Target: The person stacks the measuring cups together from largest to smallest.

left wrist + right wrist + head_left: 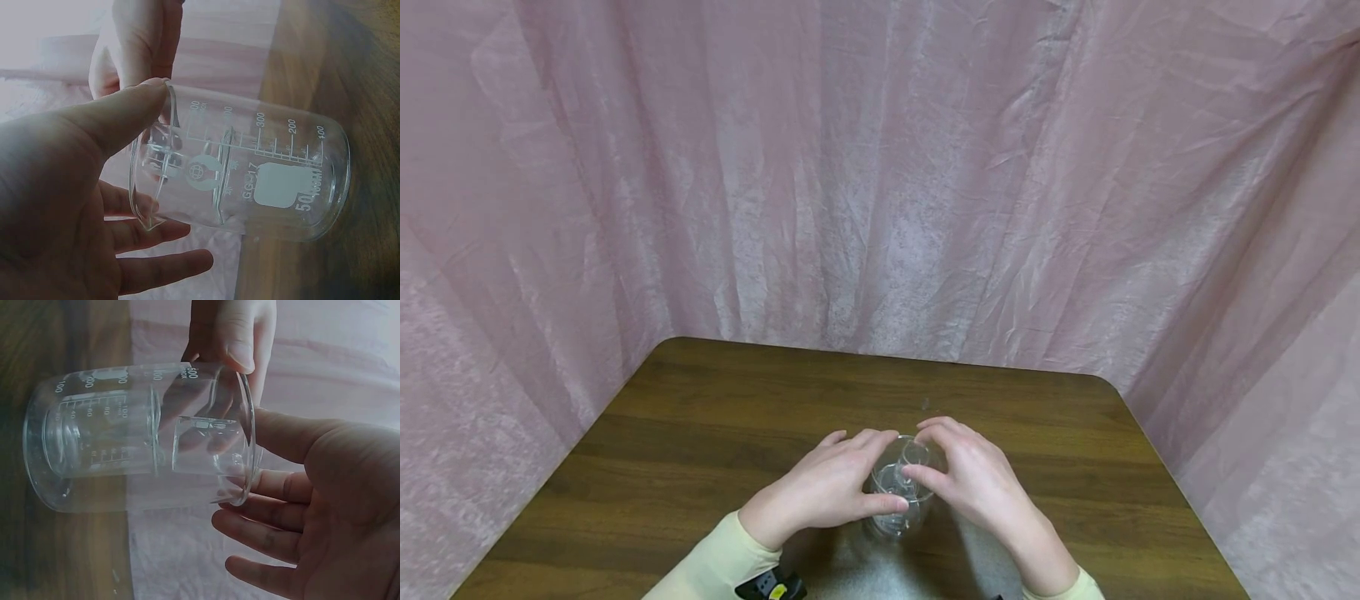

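A large clear glass beaker (281,144) with white volume markings stands upright on the table. My left hand (827,479) grips it at the rim, thumb on the near side and fingers on the far side. Inside sits a medium beaker (103,440), its markings reading up to 100. A smaller beaker (209,447) is within the mouth of the large one, above the medium beaker. My right hand (973,475) pinches this smallest beaker near its top between thumb and fingers. Glass reflections partly hide where the right fingertips touch.
The brown wooden table (737,400) has rounded far corners. Pink curtains (880,183) hang behind it and at both sides. A small faint transparent mark (925,404) shows on the tabletop beyond the hands. A black strap (771,585) is at the left wrist.
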`<state>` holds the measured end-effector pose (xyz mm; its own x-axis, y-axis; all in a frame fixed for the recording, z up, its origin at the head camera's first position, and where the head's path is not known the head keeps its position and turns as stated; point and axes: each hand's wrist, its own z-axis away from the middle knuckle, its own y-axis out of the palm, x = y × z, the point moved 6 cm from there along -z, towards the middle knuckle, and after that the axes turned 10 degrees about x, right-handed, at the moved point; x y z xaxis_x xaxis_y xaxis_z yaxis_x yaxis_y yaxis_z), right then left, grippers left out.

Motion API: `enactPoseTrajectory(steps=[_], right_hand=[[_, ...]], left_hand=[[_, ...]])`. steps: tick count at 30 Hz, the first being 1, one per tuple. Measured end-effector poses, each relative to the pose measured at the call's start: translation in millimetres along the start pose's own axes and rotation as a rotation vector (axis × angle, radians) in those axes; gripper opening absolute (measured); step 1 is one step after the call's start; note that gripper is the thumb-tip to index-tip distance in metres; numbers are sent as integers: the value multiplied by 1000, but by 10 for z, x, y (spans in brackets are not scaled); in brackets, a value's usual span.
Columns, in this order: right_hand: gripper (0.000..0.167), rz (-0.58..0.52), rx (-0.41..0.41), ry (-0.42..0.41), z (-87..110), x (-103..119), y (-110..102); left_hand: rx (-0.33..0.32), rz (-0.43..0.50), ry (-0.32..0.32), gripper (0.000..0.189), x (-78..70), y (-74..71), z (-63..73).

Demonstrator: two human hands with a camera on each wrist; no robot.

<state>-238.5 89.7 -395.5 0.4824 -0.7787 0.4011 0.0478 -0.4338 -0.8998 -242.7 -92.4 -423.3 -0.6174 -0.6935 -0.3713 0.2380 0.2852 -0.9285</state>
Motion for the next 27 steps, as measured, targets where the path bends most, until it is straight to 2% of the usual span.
enactPoseTrajectory(steps=[27], right_hand=[[33, 21, 8, -38, -66, 64, 52]], left_hand=[[15, 2, -7, 89, 16, 8, 13]])
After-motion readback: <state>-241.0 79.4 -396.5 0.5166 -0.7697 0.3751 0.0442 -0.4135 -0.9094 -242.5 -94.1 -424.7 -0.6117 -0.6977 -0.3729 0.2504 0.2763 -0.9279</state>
